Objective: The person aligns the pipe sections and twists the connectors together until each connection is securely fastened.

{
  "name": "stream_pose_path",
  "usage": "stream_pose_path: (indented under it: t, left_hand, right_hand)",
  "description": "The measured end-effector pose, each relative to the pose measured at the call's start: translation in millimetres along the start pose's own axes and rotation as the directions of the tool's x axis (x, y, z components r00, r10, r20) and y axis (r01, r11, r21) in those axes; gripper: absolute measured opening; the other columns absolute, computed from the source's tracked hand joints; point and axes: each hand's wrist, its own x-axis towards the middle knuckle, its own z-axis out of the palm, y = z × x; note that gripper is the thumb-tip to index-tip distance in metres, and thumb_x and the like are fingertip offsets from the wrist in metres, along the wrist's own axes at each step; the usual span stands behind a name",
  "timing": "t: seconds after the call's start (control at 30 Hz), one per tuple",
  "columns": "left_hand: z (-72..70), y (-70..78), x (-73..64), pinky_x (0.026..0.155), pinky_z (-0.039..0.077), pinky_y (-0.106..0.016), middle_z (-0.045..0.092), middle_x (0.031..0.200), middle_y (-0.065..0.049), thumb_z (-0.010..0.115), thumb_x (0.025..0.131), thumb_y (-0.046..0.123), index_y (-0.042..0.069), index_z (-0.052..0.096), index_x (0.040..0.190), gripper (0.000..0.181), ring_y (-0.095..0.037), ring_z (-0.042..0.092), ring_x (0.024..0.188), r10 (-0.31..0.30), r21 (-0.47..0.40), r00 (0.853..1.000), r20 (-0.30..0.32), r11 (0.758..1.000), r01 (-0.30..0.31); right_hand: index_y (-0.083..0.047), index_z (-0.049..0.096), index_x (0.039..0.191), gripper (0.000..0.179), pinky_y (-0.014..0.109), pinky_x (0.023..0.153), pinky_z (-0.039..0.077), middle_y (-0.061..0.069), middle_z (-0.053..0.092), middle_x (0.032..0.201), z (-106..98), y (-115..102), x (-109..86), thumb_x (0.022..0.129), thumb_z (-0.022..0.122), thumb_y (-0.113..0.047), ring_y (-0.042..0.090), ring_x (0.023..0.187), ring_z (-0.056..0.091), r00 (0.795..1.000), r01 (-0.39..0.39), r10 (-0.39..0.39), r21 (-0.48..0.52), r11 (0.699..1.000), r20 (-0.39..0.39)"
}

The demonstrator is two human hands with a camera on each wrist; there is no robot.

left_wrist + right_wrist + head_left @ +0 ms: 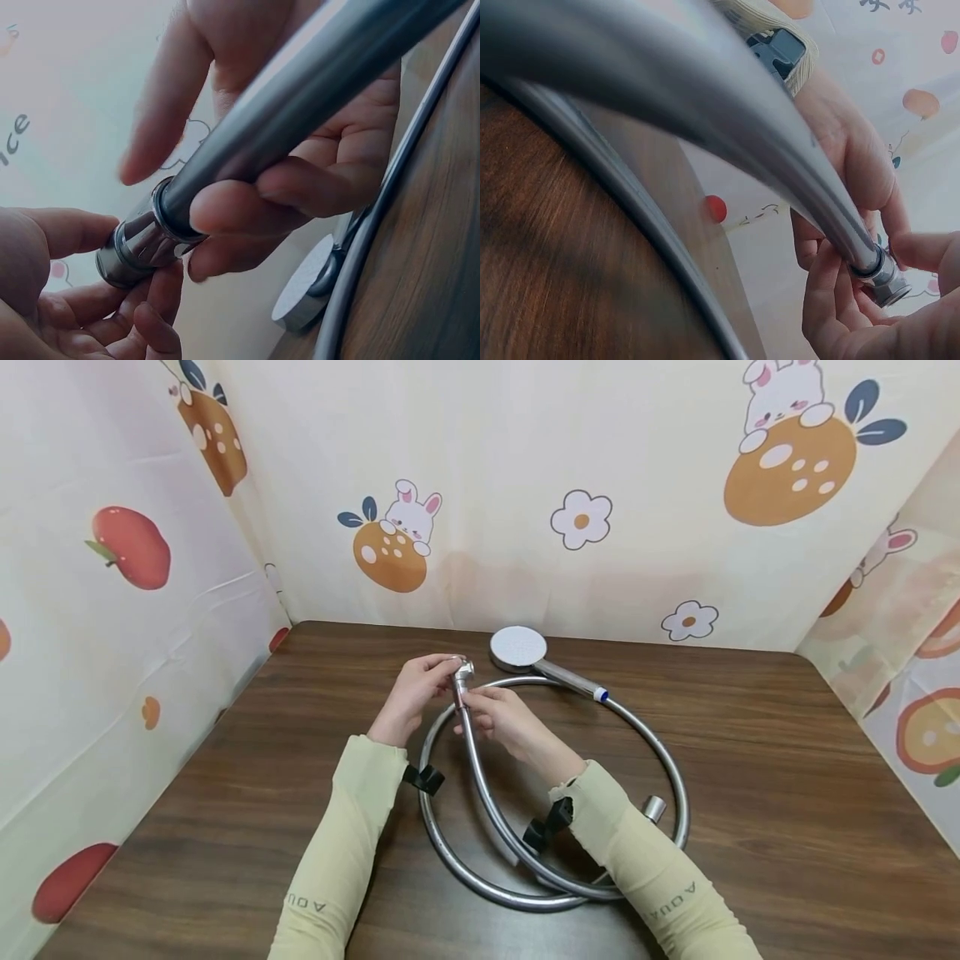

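A silver metal shower hose (pixel 483 785) rises from the table, its end fitted with a shiny connector nut (pixel 464 671). My left hand (pixel 420 690) pinches this nut between thumb and fingers; the left wrist view shows the left thumb (pixel 79 229) on its side. Just below the nut, my right hand (pixel 510 722) holds the hose, its fingers (pixel 247 206) curled against it. The right thumb (pixel 161 112) looks lifted off the hose in the left wrist view. Behind the hands, a shower head (pixel 518 647) with a grey handle lies on the table.
The rest of the hose lies in a wide loop (pixel 678 777) on the brown wooden table (pixel 780 760). A small silver cylindrical end (pixel 654 808) shows beside the right forearm. Patterned curtains (pixel 510 568) enclose the table at the back and sides.
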Motion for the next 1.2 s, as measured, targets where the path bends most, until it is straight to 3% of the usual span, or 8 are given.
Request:
stream_pose_path:
  t: [0.27, 0.43, 0.6, 0.87, 1.2]
  left_hand:
    - [1.7, 2.1, -3.0, 0.087, 0.042, -0.042, 0.060, 0.086, -0.002, 0.056, 0.090, 0.027, 0.004, 0.062, 0.112, 0.032, -0.015, 0.053, 0.076, 0.006, 0.003, 1.000, 0.002, 1.000, -0.006]
    - [2.5, 0.9, -0.9, 0.081, 0.044, -0.036, 0.062, 0.085, 0.000, 0.056, 0.090, 0.027, 0.005, 0.062, 0.112, 0.032, -0.013, 0.055, 0.074, 0.009, 0.013, 1.000, 0.004, 1.000, -0.009]
    - [4.6, 1.6, 0.5, 0.085, 0.042, -0.042, 0.061, 0.082, 0.001, 0.056, 0.090, 0.026, 0.005, 0.062, 0.112, 0.031, -0.012, 0.055, 0.072, 0.017, -0.003, 1.000, 0.013, 1.000, -0.017]
    - [2.0, 0.8, 0.2, 0.086, 0.042, -0.042, 0.061, 0.081, 0.002, 0.056, 0.090, 0.026, 0.004, 0.062, 0.112, 0.032, -0.012, 0.054, 0.073, 0.005, -0.005, 1.000, -0.001, 1.000, -0.005]
    - [3.1, 1.1, 0.5, 0.082, 0.042, -0.039, 0.061, 0.083, 0.001, 0.056, 0.090, 0.025, 0.004, 0.063, 0.112, 0.031, -0.013, 0.053, 0.073, 0.000, 0.000, 1.000, -0.014, 1.000, 0.000]
  right_hand:
    - [0.005, 0.042, 0.119, 0.036, 0.026, 0.069, 0.049, 0.027, 0.048, 0.121, 0.0, -1.3, -4.2, 0.090, 0.054, -0.012, 0.012, 0.067, 0.064, 1.000, 0.016, -0.016, -0.033, 0.999, -0.010]
    - [0.004, 0.044, 0.117, 0.032, 0.028, 0.071, 0.049, 0.017, 0.056, 0.107, -0.6, -0.1, -3.9, 0.090, 0.054, -0.011, 0.012, 0.068, 0.064, 1.000, 0.017, -0.018, -0.030, 0.999, -0.025]
    - [0.006, 0.043, 0.119, 0.033, 0.026, 0.070, 0.048, 0.004, 0.057, 0.093, -1.8, -1.3, -5.5, 0.092, 0.051, -0.011, 0.011, 0.067, 0.064, 0.999, 0.023, -0.023, -0.007, 1.000, -0.025]
    - [0.008, 0.042, 0.123, 0.035, 0.023, 0.067, 0.048, 0.002, 0.058, 0.090, -0.8, -1.2, -5.3, 0.094, 0.046, -0.011, 0.010, 0.069, 0.064, 1.000, 0.022, -0.022, -0.008, 1.000, 0.004]
    - [0.006, 0.046, 0.118, 0.028, 0.025, 0.069, 0.048, 0.006, 0.062, 0.092, -1.7, -0.4, -6.5, 0.097, 0.040, -0.010, 0.010, 0.071, 0.063, 0.999, 0.033, -0.032, -0.043, 0.999, 0.027]
